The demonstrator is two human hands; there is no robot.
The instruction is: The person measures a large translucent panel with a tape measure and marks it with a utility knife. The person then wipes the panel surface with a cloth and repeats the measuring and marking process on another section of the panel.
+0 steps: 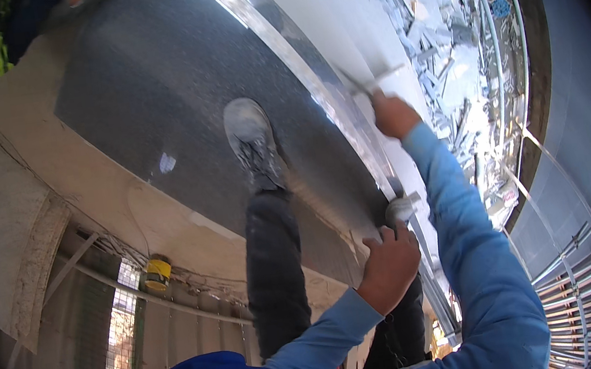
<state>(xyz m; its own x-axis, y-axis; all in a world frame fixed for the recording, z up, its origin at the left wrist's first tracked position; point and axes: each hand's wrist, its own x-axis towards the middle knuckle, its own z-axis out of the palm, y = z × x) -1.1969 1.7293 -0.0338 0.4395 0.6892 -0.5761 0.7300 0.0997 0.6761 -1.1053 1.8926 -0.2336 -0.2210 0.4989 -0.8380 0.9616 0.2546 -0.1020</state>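
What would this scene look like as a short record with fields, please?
Right hand: closed around a slim, blurred tool
Left hand: fingers bent, hold unclear
Underfoot: dark panel, with a dusty shoe on it
Right side: scattered pale broken pieces
Lower left: yellow container

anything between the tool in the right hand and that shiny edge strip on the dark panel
Nothing visible stands between the blurred tool in the right hand and the shiny edge strip. The grey shoe on the dark panel is off to the strip's left.
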